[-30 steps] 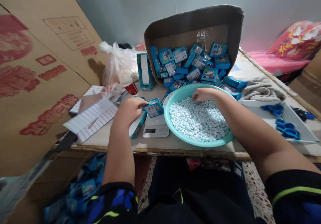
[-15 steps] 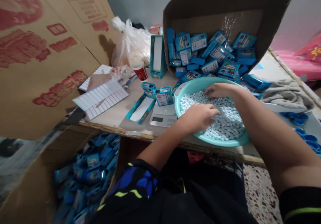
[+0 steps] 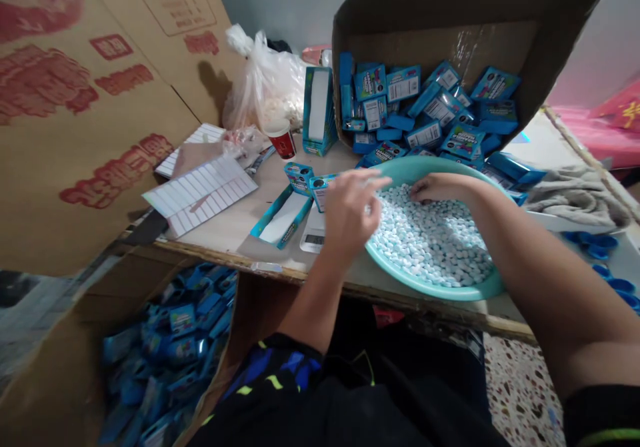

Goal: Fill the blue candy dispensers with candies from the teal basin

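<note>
A turquoise plastic basin [image 3: 434, 288] full of small pale blue candies [image 3: 430, 240] sits at the table's front edge. My right hand [image 3: 440, 188] rests on the candies near the far rim, its fingers curled. My left hand [image 3: 350, 210] is raised over the near side of the rim, fingers spread, with nothing visible in them. Just beyond it, a small blue box [image 3: 320, 190] stands partly hidden on a white kitchen scale [image 3: 313, 239]. Beside them are another small blue box [image 3: 299, 177] and a flat blue carton sleeve [image 3: 283, 217].
A tilted cardboard box [image 3: 435, 33] holds several blue boxes behind the basin. A red paper cup [image 3: 281, 139], white plastic bag [image 3: 265, 80] and ruled sheets [image 3: 200, 193] lie at left. Blue caps [image 3: 600, 247] lie at right. A carton of blue packets [image 3: 170, 347] stands below the table.
My left hand has lifted out of the candies and moved left over the rim, its fingers now spread. My right hand stays in the basin. The view has shifted slightly.
</note>
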Demonstrator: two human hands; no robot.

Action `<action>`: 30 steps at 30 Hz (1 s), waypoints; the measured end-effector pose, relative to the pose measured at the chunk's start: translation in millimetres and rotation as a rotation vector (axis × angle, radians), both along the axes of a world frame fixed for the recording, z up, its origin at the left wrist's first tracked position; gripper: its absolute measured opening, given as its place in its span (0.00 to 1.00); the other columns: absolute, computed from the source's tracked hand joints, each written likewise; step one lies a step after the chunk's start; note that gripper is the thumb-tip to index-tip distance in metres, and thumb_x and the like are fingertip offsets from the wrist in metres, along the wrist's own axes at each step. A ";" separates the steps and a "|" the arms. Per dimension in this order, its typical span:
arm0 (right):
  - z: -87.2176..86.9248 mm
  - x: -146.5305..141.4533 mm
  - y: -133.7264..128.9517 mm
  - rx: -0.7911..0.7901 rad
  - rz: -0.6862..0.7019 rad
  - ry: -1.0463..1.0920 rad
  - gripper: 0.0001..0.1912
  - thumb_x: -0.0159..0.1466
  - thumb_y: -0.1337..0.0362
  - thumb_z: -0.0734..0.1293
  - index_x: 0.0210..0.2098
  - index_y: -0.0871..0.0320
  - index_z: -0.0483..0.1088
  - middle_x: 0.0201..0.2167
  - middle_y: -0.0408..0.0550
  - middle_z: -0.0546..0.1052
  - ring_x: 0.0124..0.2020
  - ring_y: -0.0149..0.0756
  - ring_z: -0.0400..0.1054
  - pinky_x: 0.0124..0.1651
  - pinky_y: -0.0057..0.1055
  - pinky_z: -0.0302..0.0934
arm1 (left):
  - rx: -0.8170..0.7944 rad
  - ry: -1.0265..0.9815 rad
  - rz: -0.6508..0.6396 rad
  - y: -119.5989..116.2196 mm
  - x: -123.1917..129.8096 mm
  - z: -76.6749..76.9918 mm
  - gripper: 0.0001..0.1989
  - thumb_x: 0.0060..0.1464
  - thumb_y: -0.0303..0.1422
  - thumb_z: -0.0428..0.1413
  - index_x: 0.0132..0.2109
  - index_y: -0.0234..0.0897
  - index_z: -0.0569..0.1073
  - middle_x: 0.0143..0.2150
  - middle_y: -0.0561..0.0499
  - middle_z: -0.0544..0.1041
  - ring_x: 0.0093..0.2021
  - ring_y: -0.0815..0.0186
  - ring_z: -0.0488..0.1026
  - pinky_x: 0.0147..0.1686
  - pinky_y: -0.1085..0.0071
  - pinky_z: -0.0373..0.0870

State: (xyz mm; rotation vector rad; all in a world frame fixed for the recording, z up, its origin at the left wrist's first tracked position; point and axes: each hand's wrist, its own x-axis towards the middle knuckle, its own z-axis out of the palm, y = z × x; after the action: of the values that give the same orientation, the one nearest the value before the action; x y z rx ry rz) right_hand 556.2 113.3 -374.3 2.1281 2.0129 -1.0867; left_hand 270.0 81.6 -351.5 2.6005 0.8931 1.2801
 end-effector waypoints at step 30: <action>11.8 -5.4 1.2 0.001 -0.023 -0.064 0.28 0.61 0.72 0.70 0.61 0.55 0.76 0.42 0.49 0.83 0.40 0.39 0.77 0.40 0.27 0.67 | -0.399 0.000 0.547 120.7 -89.0 -49.4 0.18 0.56 0.28 0.63 0.53 0.33 0.70 0.65 0.36 0.60 0.38 0.68 0.73 0.52 0.64 0.75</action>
State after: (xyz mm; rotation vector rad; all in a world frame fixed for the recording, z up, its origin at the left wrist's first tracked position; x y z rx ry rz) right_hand 550.8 114.5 -362.5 2.1628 1.9672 -1.0064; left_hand 181.0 202.3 -400.9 2.1153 1.7369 1.0445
